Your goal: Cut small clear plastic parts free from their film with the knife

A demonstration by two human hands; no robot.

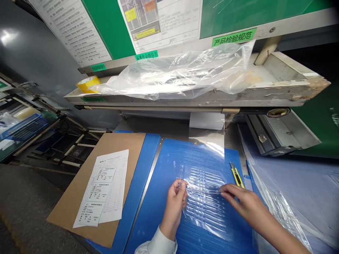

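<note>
While the left hand (177,197) pinches a clear tube (182,171) projecting beyond its fingertips, the right hand (242,201) is at the clear strips' (202,203) edge; its grip I cannot tell.

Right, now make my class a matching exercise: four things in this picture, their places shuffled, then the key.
1. Tape
2. Printed sheet
3. Knife
4. Clear strips

A. On the cardboard
B. Between the left hand and right hand
C. At the left end of the shelf
D. Near the right edge of the blue mat

Pairs: 1-C; 2-A; 3-D; 4-B
</note>
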